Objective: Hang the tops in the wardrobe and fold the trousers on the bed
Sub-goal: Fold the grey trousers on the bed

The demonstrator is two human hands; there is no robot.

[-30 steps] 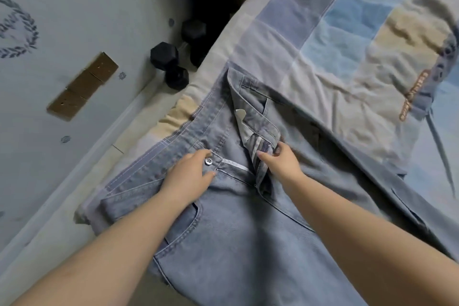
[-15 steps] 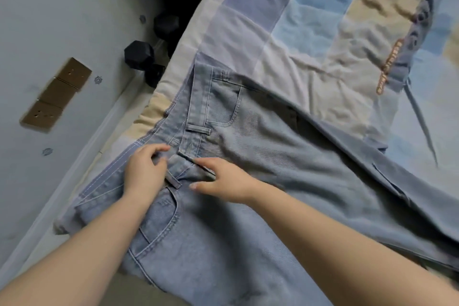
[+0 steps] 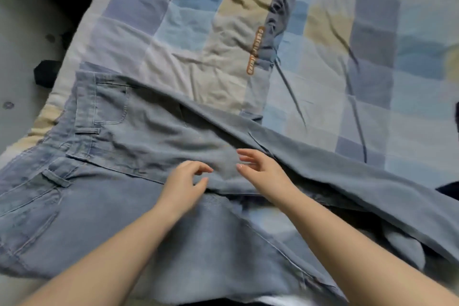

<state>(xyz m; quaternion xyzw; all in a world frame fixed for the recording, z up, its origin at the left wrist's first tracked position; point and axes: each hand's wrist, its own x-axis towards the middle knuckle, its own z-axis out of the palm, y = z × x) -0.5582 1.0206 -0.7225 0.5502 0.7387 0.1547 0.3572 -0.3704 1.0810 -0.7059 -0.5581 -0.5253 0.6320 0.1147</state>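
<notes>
Broadly, one bed (image 3: 372, 32) is seen, covered by a single checked quilt in blue, grey and cream squares. One pair of light blue jeans (image 3: 119, 206) is spread across the near part of the bed, waistband toward its left edge, one half folded over the other at the seat; one leg (image 3: 360, 181) is stretched away to the right. Two belt loops and one pocket seam can be counted near the waistband. One orange lettered strip (image 3: 255, 51) is printed on the quilt beyond the jeans. Two hands are placed at the crotch fold: the left hand (image 3: 182, 187) rests on the denim with fingers loosely curled, nothing gripped; the right hand (image 3: 263, 169) is spread open, its fingers extended over the cloth.
</notes>
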